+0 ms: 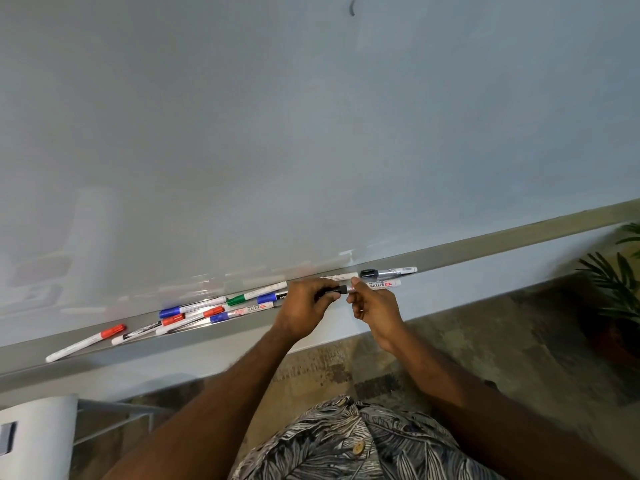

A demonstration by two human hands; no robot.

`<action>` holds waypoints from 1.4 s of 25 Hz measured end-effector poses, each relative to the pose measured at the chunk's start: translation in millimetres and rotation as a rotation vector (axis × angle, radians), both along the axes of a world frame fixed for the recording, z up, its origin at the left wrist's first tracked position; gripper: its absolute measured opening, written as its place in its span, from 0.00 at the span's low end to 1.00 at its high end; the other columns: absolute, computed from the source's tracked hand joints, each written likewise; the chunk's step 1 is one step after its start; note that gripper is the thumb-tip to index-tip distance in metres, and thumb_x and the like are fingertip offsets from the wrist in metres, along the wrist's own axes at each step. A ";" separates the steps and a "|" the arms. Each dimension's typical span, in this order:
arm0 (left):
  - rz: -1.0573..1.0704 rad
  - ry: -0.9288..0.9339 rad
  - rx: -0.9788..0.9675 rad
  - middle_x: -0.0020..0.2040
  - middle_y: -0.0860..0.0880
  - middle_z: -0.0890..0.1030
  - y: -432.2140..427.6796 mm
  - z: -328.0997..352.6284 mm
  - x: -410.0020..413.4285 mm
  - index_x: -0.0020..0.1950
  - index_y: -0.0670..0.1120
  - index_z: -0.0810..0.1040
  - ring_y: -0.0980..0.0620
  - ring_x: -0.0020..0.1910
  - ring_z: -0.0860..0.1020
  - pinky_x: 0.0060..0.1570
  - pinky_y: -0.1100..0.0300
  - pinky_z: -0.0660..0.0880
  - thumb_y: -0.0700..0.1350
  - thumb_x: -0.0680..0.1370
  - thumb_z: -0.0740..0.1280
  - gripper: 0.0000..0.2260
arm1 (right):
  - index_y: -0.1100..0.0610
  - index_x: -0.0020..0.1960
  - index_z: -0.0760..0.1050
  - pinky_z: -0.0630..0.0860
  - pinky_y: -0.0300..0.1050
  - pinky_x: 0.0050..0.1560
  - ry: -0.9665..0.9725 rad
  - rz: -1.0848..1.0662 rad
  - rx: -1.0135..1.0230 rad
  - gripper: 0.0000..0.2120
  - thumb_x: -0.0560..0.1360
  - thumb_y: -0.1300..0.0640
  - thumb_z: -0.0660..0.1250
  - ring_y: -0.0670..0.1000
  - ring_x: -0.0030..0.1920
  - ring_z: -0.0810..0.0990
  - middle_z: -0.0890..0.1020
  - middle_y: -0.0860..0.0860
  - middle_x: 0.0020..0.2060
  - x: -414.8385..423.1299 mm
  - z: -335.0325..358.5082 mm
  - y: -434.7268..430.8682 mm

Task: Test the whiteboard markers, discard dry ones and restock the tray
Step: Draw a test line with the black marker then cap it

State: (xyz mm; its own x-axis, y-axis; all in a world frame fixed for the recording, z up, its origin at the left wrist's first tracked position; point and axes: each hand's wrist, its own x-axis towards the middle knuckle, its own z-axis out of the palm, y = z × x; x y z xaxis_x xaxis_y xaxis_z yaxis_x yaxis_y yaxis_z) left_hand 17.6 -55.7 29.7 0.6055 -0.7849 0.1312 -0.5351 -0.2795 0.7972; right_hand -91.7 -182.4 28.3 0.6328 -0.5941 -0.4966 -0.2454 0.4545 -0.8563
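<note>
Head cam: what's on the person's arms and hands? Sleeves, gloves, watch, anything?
No gloves on the left hand or right hand. Both forearms are uncovered, with no sleeve, watch or band in view. A possible ring on the right hand is too small to confirm. Below them shows a grey-and-white leaf-print button-up shirt with a round tan button.

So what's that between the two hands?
A black-capped marker, left hand on its cap end, right hand on its barrel; the head view shows it.

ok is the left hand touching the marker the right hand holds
Touching. Head view: the left hand grips the marker at its black cap end; the right hand pinches its barrel.
</note>
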 end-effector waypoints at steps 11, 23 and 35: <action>-0.054 0.061 0.025 0.39 0.47 0.84 3.9 8.2 -4.9 0.53 0.42 0.83 0.56 0.36 0.80 0.38 0.64 0.77 0.39 0.80 0.66 0.07 | 0.62 0.47 0.78 0.71 0.41 0.38 -0.066 0.067 0.176 0.12 0.79 0.51 0.67 0.47 0.31 0.72 0.78 0.53 0.34 -4.8 -2.5 2.7; 0.008 0.051 0.155 0.47 0.52 0.83 -30.8 -8.7 -13.4 0.56 0.46 0.83 0.57 0.42 0.77 0.42 0.68 0.70 0.43 0.80 0.67 0.08 | 0.53 0.53 0.80 0.70 0.42 0.58 0.160 0.385 -1.356 0.12 0.77 0.46 0.68 0.48 0.52 0.79 0.83 0.49 0.50 -26.7 -31.6 -33.3; -0.048 -0.206 0.348 0.40 0.48 0.81 -121.5 -18.8 11.2 0.47 0.47 0.83 0.48 0.40 0.76 0.38 0.57 0.67 0.48 0.81 0.62 0.11 | 0.57 0.57 0.78 0.76 0.48 0.52 0.211 0.475 -1.227 0.09 0.79 0.55 0.67 0.53 0.50 0.79 0.82 0.53 0.50 -42.7 -40.2 -145.3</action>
State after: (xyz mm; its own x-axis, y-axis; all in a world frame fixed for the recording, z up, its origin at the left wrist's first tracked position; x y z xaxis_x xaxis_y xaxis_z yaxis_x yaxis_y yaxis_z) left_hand 28.9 -177.2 10.9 0.5555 -0.8309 -0.0324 -0.6928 -0.4840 0.5345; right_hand -134.5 -327.7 -11.9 0.8791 -0.4691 0.0846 -0.3421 -0.7446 -0.5732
